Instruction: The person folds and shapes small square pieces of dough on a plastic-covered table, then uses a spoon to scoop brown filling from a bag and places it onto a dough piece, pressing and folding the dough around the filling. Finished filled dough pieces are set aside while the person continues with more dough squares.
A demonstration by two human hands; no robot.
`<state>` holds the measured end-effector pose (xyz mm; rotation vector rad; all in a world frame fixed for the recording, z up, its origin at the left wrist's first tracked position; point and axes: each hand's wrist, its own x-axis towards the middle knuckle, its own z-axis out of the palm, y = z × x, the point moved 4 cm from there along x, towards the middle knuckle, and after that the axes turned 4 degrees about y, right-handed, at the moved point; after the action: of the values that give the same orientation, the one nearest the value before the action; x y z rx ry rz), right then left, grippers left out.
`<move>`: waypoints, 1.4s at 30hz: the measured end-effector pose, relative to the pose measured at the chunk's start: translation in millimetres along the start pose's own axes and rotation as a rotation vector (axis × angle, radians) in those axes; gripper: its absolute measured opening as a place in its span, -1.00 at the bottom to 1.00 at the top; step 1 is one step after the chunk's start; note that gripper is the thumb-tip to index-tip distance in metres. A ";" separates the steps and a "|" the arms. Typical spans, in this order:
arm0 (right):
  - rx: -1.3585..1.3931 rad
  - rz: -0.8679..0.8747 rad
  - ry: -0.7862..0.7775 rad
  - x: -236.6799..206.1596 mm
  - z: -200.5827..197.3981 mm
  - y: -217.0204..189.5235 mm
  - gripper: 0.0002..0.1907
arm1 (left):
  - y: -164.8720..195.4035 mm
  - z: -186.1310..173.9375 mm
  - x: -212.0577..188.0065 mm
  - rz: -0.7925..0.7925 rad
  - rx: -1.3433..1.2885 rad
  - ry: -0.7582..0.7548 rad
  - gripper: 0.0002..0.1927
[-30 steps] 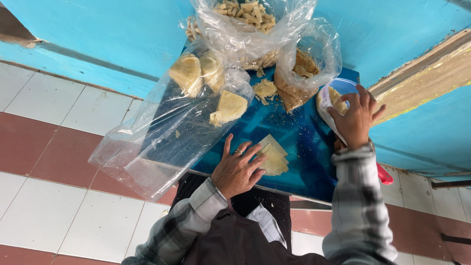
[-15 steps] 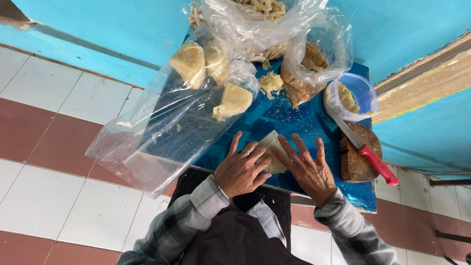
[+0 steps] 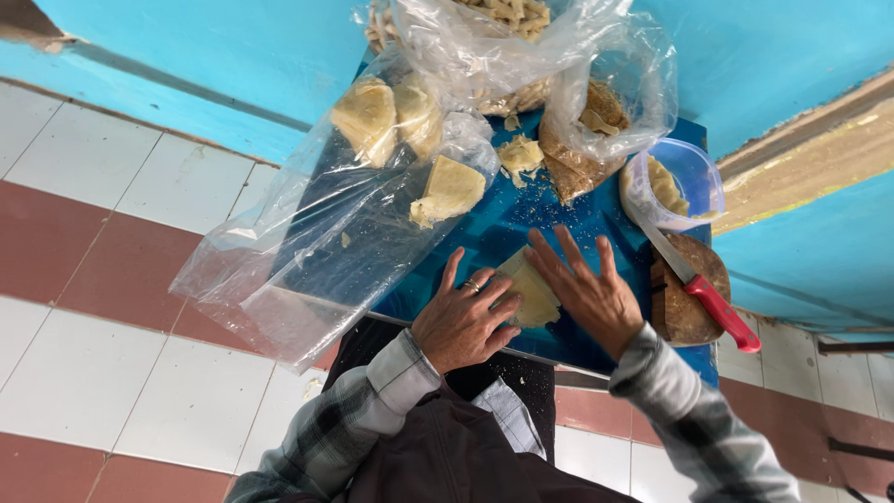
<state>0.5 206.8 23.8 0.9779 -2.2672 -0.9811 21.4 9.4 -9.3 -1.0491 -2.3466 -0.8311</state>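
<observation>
Head view: two hands, left hand (image 3: 463, 321) and right hand (image 3: 585, 291), fingers spread flat on one pale dough sheet (image 3: 531, 291) on the blue table (image 3: 503, 228); one red-handled knife (image 3: 708, 296); one plastic tub (image 3: 675, 184); three clear bags (image 3: 326, 233).

We see a small blue table (image 3: 484, 233) standing on a tiled floor. A flat pale dough piece (image 3: 533, 296) lies near its front edge. A clear plastic sheet (image 3: 317, 233) with dough lumps hangs over its left edge. Plastic bags (image 3: 596, 102) stand at the far edge. A plastic tub (image 3: 689, 182), a round wooden board (image 3: 689, 303) and a red-handled knife (image 3: 708, 298) lie along the right edge.
</observation>
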 end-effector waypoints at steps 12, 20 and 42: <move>0.196 0.221 -0.127 13.4 15.5 35.2 -0.20 | 1.4 -3.4 0.3 -0.013 -0.033 0.000 -0.63; 0.327 0.138 -0.069 -18.1 -20.4 -17.5 -0.20 | 1.3 0.8 -2.0 0.016 0.022 0.034 -0.62; 0.521 0.717 0.081 22.6 100.2 119.8 -0.16 | 1.7 -3.4 2.1 -0.017 -0.029 0.019 -0.64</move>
<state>-129.5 290.3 55.8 0.2940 -2.5493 -0.0477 21.9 9.1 -5.1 -1.0299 -2.3375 -0.8798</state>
